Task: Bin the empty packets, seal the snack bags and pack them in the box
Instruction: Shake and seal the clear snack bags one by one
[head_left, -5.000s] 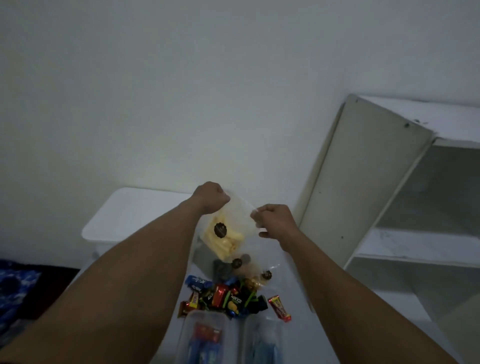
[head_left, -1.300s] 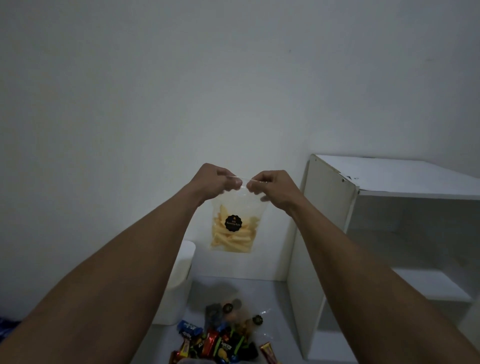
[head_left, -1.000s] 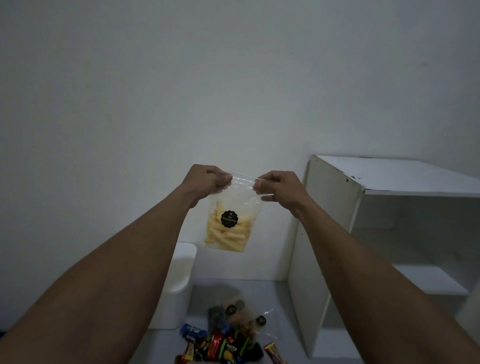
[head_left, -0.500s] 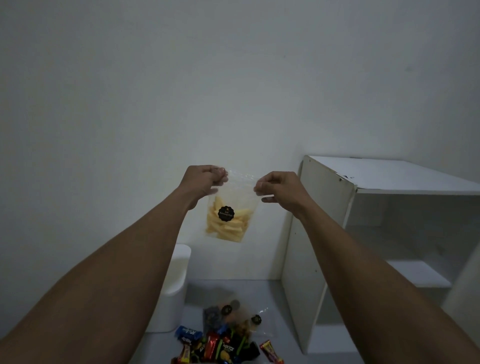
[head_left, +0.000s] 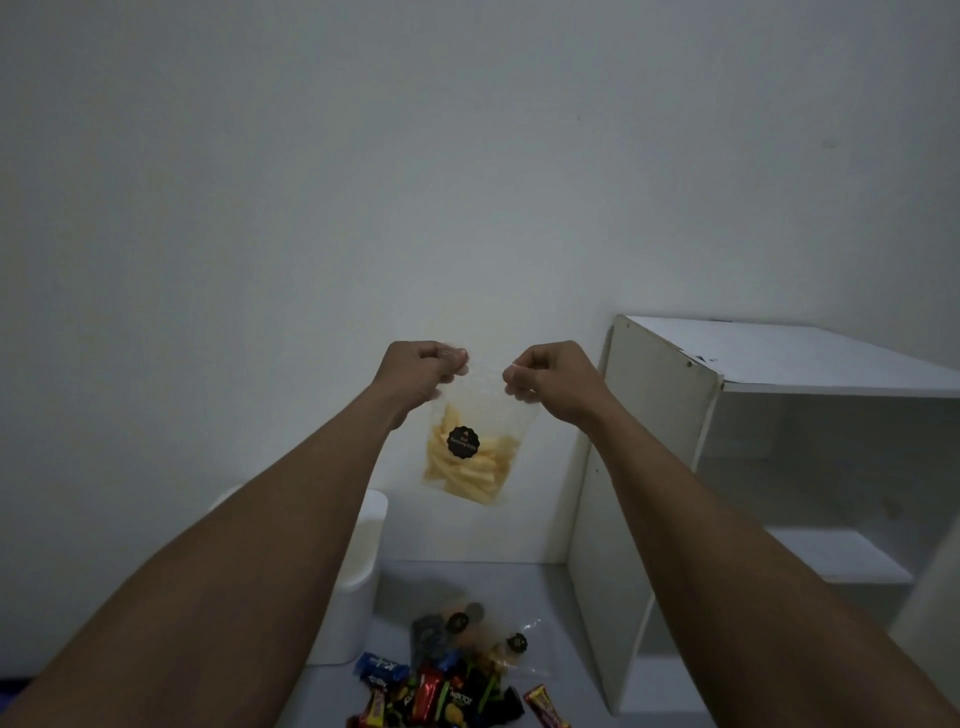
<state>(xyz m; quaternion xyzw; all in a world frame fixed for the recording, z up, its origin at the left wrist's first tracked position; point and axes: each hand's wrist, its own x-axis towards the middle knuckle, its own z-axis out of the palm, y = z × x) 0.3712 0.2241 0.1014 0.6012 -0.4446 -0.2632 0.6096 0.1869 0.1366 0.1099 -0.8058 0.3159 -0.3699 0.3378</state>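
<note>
Snack bag (head_left: 470, 457): clear zip pouch with yellow sticks and a black round label, held up in the air just left of the shelf (head_left: 660, 415), near its top edge. Left hand (head_left: 421, 371) pinches the top left corner and right hand (head_left: 550, 376) pinches the top right corner, both with fingers curled. The top strip is stretched between them and the bag hangs below. Likely held high and taut so the contents drop to the bottom and the zip lines up flat for pressing closed. Cannot tell if the zip is closed yet.

White bin (head_left: 363, 571) stands on the floor further left of the shelf. A pile of wrappers (head_left: 452, 680) lies on the floor by the shelf's foot, with more clear bags (head_left: 498, 639) at its far side. Those look unsorted, so most of the task is left. No box in view.
</note>
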